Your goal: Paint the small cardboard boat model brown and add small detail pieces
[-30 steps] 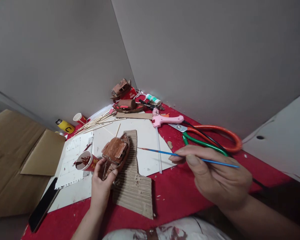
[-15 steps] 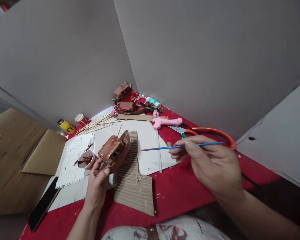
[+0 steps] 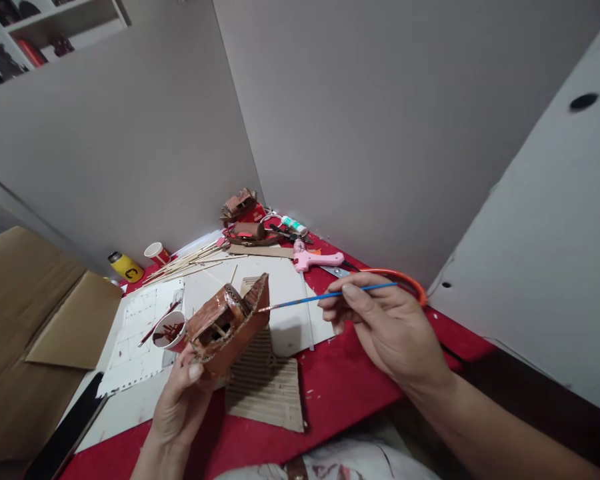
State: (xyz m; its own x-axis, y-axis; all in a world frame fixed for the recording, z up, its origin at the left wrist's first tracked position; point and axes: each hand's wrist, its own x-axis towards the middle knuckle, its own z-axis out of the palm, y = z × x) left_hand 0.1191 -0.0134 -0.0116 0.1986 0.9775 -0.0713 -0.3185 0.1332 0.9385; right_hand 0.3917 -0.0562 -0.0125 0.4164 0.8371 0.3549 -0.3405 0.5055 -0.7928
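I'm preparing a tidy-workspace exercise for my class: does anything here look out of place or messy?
Mildly, yes: pale scraps lie loose on the red table, beside the ridged cardboard, like uncleared litter. The boat is tilted, but the left hand holds it that way.

One boat (image 3: 239,204) sits at the table's (image 3: 333,383) far corner, a second boat (image 3: 251,231) before it, a bottle (image 3: 294,225) to their right. Toward the right edge lie a glue gun (image 3: 320,260) and shears (image 3: 403,275). Sticks (image 3: 190,261), a cup (image 3: 157,254) and a flask (image 3: 126,267) follow the left edge. By the near left corner, a phone (image 3: 67,427) lies left of a drawing (image 3: 130,340) and paint cup (image 3: 170,331). Cardboard (image 3: 270,403) lies by the near edge, below a third boat (image 3: 230,327) in the left hand (image 3: 177,393).
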